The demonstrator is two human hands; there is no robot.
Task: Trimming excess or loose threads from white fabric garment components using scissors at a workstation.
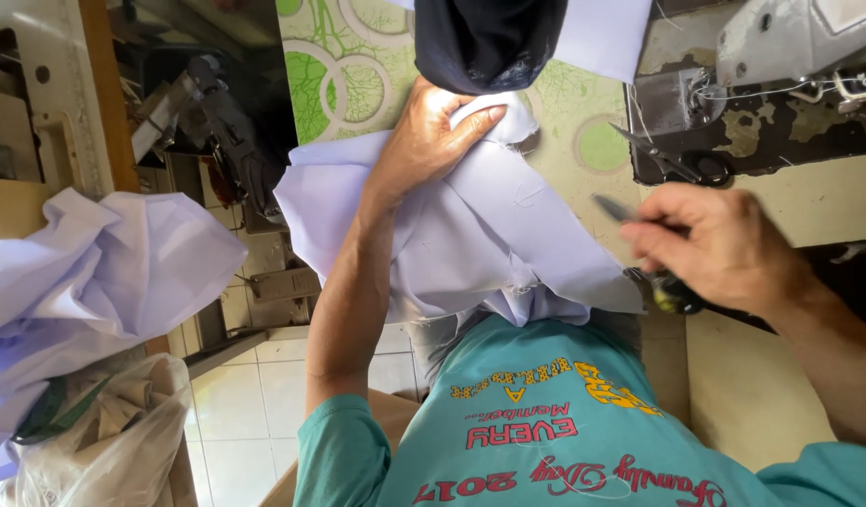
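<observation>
- Pressing my left hand (431,131) flat, fingers curled over a fold of the white cloth (480,235), which lies on the table (358,66) against my lap.
- My right hand (714,246) is closed around a blurred tool (620,211).
- One pair of scissors (682,160) lies near the sewing machine (799,42).
- A plastic bag (123,422) holds scraps.

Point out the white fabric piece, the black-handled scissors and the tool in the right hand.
white fabric piece (508,235), head view, its flat middle panel.
black-handled scissors (700,167), head view, the handle loops.
tool (613,208), head view, its blurred tip beyond the right hand (724,246).
</observation>
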